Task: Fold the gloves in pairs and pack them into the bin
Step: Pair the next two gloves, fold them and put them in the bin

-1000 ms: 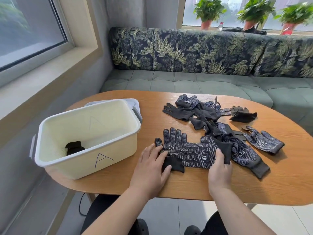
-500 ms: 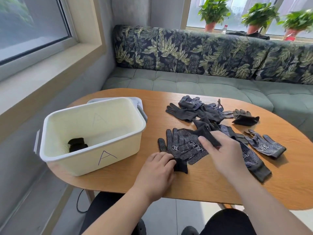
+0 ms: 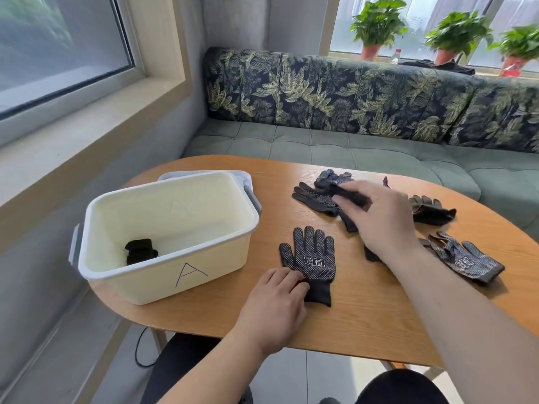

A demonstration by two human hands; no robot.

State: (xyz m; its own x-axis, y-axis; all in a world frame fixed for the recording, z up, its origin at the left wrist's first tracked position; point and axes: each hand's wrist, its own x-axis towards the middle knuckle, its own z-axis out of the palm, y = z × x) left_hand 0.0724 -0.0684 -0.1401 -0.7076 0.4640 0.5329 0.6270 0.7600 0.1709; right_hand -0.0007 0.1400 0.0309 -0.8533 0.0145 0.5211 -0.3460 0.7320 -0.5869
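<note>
One dark dotted glove (image 3: 313,258) lies flat on the wooden table (image 3: 364,319), fingers pointing away from me. My left hand (image 3: 277,304) rests on its cuff edge, fingers curled against the fabric. My right hand (image 3: 382,220) is stretched over the glove pile (image 3: 320,193) at the far side and holds a dark glove (image 3: 351,198) between thumb and fingers; the motion is blurred. A cream bin (image 3: 163,237) marked "A" stands at the left with a folded dark glove bundle (image 3: 140,250) inside.
Another dotted glove (image 3: 466,260) lies at the right, and a dark folded glove (image 3: 428,209) sits behind my right hand. A lid (image 3: 242,177) lies under the bin's far side. A green sofa (image 3: 350,147) curves behind the table; potted plants stand on the sill.
My right hand lifted a glove off the near pair and carried it away to the far pile. One glove now lies alone by my left hand, which stayed at its cuff.
</note>
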